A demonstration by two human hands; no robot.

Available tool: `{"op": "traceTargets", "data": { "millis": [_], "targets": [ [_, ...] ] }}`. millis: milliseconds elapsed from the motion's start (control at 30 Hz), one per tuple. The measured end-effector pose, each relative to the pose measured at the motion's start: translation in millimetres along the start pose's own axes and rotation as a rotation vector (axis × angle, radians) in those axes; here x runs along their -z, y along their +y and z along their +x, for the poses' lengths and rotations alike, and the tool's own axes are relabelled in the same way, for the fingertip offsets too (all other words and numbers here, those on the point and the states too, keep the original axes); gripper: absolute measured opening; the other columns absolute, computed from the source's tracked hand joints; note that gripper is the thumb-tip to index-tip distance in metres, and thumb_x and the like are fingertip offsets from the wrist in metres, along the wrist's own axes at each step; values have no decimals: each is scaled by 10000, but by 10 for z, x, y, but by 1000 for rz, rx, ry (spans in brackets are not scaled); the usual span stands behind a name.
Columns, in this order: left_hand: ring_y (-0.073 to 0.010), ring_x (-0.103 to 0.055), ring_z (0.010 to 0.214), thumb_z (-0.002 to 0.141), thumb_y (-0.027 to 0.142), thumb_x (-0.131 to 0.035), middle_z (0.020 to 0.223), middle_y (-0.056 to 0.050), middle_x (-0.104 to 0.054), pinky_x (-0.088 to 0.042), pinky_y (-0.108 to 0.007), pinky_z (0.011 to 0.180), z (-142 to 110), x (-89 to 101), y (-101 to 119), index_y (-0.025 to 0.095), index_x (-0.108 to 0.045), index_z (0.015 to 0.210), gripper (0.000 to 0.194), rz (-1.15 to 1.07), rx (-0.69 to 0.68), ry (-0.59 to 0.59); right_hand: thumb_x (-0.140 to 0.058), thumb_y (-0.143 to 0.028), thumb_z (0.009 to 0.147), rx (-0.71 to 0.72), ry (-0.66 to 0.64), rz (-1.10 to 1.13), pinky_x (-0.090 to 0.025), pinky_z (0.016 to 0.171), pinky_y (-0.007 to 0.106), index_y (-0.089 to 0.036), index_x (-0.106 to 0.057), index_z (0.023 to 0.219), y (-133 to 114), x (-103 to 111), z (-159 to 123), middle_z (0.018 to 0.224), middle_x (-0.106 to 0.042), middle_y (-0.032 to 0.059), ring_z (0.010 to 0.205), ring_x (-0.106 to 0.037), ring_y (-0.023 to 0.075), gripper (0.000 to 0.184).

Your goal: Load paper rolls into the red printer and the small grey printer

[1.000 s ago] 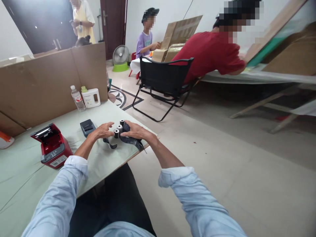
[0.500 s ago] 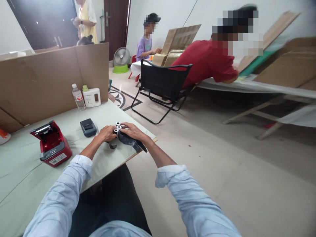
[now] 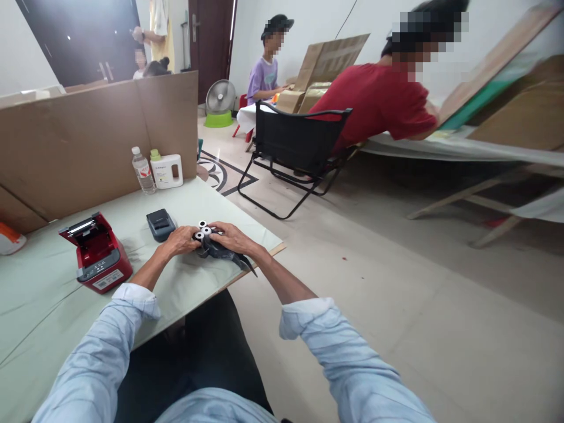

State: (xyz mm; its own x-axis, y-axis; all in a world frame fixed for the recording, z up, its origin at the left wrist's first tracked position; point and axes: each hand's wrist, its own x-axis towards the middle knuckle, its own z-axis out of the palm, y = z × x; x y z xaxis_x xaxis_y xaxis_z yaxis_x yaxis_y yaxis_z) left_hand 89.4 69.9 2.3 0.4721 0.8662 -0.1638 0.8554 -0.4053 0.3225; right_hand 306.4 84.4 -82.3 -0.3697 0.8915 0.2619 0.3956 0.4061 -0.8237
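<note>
Both my hands meet near the right edge of the pale green table (image 3: 53,305). My left hand (image 3: 181,240) curls its fingers against several small paper rolls (image 3: 201,230) wrapped in dark plastic. My right hand (image 3: 232,237) grips the dark wrapper (image 3: 222,252), which trails toward the table edge. A small dark printer (image 3: 160,224) lies just left of my hands. A red label printer (image 3: 97,254) with its lid open stands farther left.
A water bottle (image 3: 143,171) and a white jug (image 3: 167,170) stand by a cardboard screen (image 3: 88,141) at the table's back. A black folding chair (image 3: 296,150) is on the floor beyond. A person in red (image 3: 379,106) leans over another table; other people are farther back.
My hands have closed in on the rolls and wrapper. The loose strip of wrapper seen by my left hand a second ago is now gathered in. The camera has shifted slightly.
</note>
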Motion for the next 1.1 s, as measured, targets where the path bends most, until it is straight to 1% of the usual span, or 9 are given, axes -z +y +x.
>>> {"op": "traceTargets", "data": {
  "millis": [300, 467, 600, 733, 800, 867, 967, 1033, 1100],
  "targets": [
    [-209, -719, 932, 854, 237, -614, 1033, -40, -800, -548, -277, 853, -27, -35, -85, 197, -777, 1086, 286, -96, -34, 6, -683, -306, 912, -44, -34, -13, -550, 1052, 380, -200, -706, 1304, -37, 20, -20, 1255, -765, 69, 1133, -711, 234, 407],
    [-226, -738, 1019, 849, 266, -638, 1221, -95, -783, -570, -298, 904, -62, 20, -181, 159, -735, 1266, 441, -140, -23, 10, -708, -345, 899, -71, -55, -16, -548, 1054, 385, -191, -695, 1328, -27, 81, -56, 1272, -758, 78, 1145, -708, 240, 455],
    [-245, -748, 1059, 869, 247, -591, 1255, -136, -778, -574, -322, 942, -178, 125, -300, 121, -729, 1289, 459, -156, 5, -10, -730, -381, 894, -158, -52, -54, -565, 1029, 406, -187, -694, 1345, 0, 168, -145, 1277, -756, 99, 1104, -723, 253, 493],
    [-269, -743, 1109, 813, 235, -636, 1311, -132, -760, -584, -333, 936, -330, 164, -374, 140, -720, 1319, 521, -161, -22, -53, -731, -429, 907, -160, -45, -40, -585, 987, 406, -203, -705, 1329, -78, 219, -285, 1252, -766, 94, 1074, -727, 262, 479],
    [-266, -750, 1071, 801, 225, -640, 1271, -114, -775, -591, -343, 929, -381, 144, -389, 161, -725, 1312, 522, -154, -47, -25, -720, -421, 912, -157, 6, -51, -590, 969, 412, -214, -715, 1307, -163, 210, -365, 1252, -764, 92, 1057, -726, 265, 446],
    [-255, -756, 1034, 811, 217, -626, 1221, -99, -789, -593, -347, 936, -402, 125, -396, 171, -742, 1283, 488, -150, -66, 7, -700, -406, 920, -118, 80, -81, -586, 976, 423, -235, -725, 1278, -260, 180, -450, 1251, -755, 84, 1080, -716, 269, 397],
    [-247, -759, 1038, 811, 181, -608, 1197, -96, -798, -593, -328, 939, -370, 141, -380, 169, -764, 1248, 465, -137, -53, 1, -706, -368, 921, 34, 163, -169, -545, 1066, 467, -259, -754, 1182, -385, 107, -572, 1256, -737, 82, 1183, -674, 285, 287],
    [-242, -755, 1051, 819, 157, -593, 1224, -103, -794, -585, -324, 968, -308, 173, -341, 164, -758, 1267, 478, -111, -29, 34, -740, -344, 906, 102, 172, -273, -516, 1107, 503, -260, -771, 1101, -427, 47, -635, 1284, -717, 94, 1229, -641, 307, 215],
    [-234, -750, 1055, 844, 148, -572, 1278, -112, -776, -571, -331, 1005, -220, 194, -276, 156, -728, 1326, 506, -91, -17, 92, -770, -319, 886, 95, 156, -391, -516, 1096, 534, -253, -775, 1054, -427, -14, -674, 1324, -691, 111, 1250, -616, 334, 181]
  ]
}}
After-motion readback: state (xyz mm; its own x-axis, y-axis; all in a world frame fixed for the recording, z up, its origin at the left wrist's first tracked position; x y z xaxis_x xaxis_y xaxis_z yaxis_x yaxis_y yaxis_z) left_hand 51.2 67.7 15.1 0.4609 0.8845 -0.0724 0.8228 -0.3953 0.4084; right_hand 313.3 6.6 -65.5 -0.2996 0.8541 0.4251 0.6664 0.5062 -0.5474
